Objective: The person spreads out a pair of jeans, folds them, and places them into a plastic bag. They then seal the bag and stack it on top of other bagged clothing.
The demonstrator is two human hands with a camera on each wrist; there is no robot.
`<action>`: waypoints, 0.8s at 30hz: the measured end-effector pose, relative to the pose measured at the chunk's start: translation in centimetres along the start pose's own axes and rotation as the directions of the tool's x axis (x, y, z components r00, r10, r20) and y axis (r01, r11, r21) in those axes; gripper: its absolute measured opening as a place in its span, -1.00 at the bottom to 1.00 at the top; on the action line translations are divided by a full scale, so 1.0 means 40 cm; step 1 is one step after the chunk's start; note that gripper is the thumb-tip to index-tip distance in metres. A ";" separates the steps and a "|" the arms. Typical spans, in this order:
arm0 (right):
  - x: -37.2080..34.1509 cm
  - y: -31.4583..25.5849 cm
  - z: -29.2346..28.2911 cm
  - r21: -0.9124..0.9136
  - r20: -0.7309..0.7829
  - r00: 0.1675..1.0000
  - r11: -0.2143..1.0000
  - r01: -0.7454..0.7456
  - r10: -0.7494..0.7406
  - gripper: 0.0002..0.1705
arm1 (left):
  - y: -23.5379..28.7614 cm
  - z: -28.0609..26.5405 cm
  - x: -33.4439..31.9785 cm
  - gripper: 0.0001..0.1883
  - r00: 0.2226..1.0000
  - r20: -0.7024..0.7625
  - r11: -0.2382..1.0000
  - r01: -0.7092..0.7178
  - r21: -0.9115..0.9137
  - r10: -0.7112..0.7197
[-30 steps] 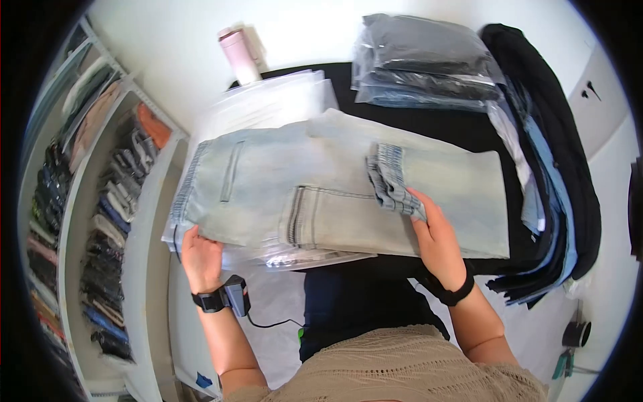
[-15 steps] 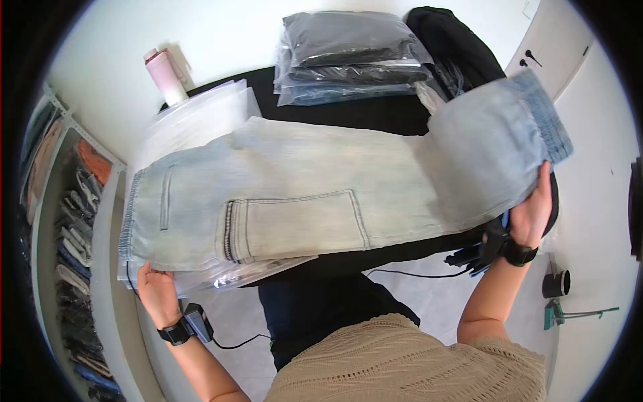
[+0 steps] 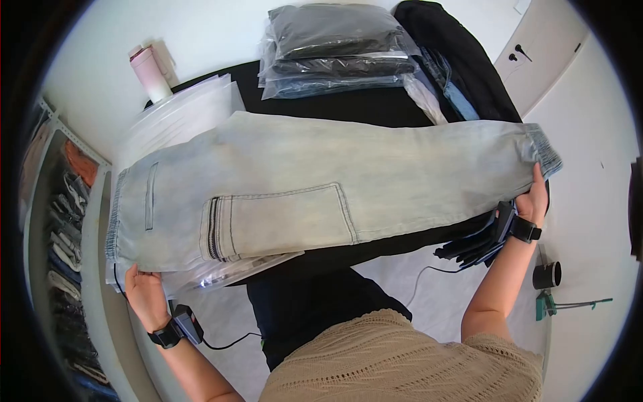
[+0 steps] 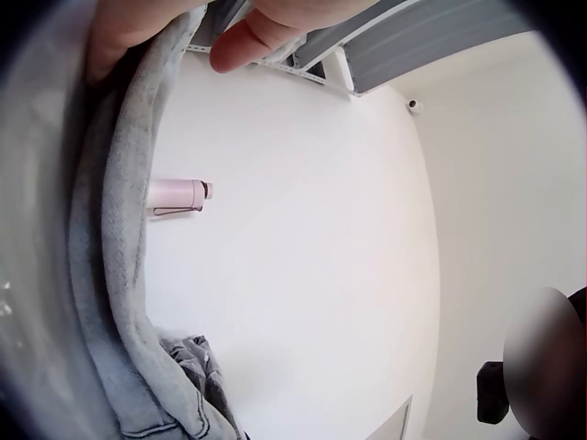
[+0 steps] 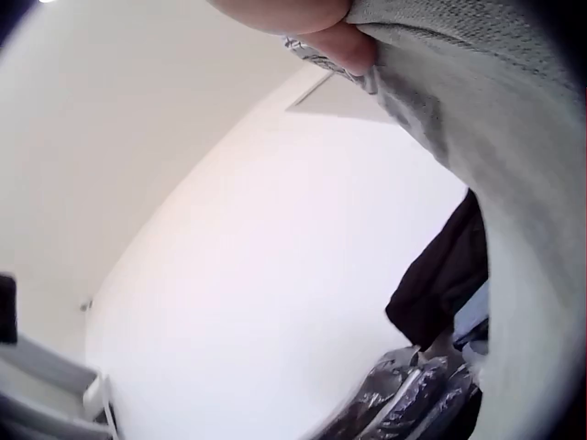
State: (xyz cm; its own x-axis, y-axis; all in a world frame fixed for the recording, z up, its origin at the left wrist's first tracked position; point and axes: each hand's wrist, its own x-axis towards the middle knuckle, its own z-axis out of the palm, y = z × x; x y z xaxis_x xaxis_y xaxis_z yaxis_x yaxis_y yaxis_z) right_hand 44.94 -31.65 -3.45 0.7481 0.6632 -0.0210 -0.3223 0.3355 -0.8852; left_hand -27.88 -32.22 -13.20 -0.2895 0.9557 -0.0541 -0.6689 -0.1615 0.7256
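While the pale jeans [image 3: 288, 177] lie lengthwise across the middle of the frame, over the black table [image 3: 231, 74], I hold them at both ends. My left hand [image 3: 146, 295] grips the lower corner of the waistband [image 3: 115, 218] at the left, and my right hand [image 3: 532, 201] pinches the elastic cuff [image 3: 546, 151] at the right. One dark zip [image 3: 213, 228] and one large stitched pocket [image 3: 288, 221] show near the lower edge.

Under the waistband end, a pile of plastic bags [image 3: 181, 120] reaches toward the upper left; I cannot count them. One pink bottle [image 3: 149, 74] stands just beyond it. At upper centre I see a stack of bagged clothes [image 3: 335, 33], at least three packs: grey, black and blue. Dark and blue garments [image 3: 462, 53] lie at upper right.

The room has white walls [image 3: 94, 57], one shelving unit [image 3: 97, 221] packed with clothes along the left, and one door [image 3: 542, 47] at upper right. One black container [image 3: 547, 275] and one green-headed tool [image 3: 544, 305] sit at lower right.
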 end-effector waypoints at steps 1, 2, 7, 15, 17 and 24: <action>-0.036 -0.009 0.051 -0.040 0.088 0.994 0.996 0.076 -0.072 -0.61 | -0.001 -0.004 0.001 -0.74 1.000 -0.008 1.000 -0.006 0.006 0.007; -0.078 -0.009 0.109 -0.039 0.094 0.994 0.997 0.065 -0.061 -0.61 | -0.003 -0.004 0.002 -0.73 1.000 -0.012 1.000 -0.006 0.006 0.006; -0.256 0.114 0.335 -0.384 0.386 0.878 0.817 0.431 -0.281 -0.58 | -0.005 0.009 -0.002 -0.72 1.000 -0.008 1.000 -0.001 0.001 0.001; -0.468 0.399 0.392 -0.369 0.894 0.303 0.160 0.916 0.329 -0.23 | 0.011 0.047 0.005 -0.70 0.997 -0.067 0.999 0.032 -0.014 -0.033; -0.462 0.402 0.393 -0.381 0.891 0.304 0.190 0.905 0.339 -0.23 | 0.021 0.071 -0.001 -0.66 0.994 -0.067 0.996 0.084 -0.017 -0.085; -0.469 0.405 0.404 -0.450 0.866 0.348 0.255 0.856 0.360 -0.29 | 0.035 0.075 0.051 -0.60 0.978 -0.097 0.975 0.170 -0.146 -0.185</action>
State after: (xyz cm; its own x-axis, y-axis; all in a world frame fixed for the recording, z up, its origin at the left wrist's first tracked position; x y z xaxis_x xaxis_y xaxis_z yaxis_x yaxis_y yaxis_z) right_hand 16.29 -27.84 -9.88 -0.3578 0.9307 0.0765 0.8193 0.3522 -0.4524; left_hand -27.37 -29.75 -10.22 -0.2256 0.9407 -0.2533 -0.8011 -0.0312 0.5977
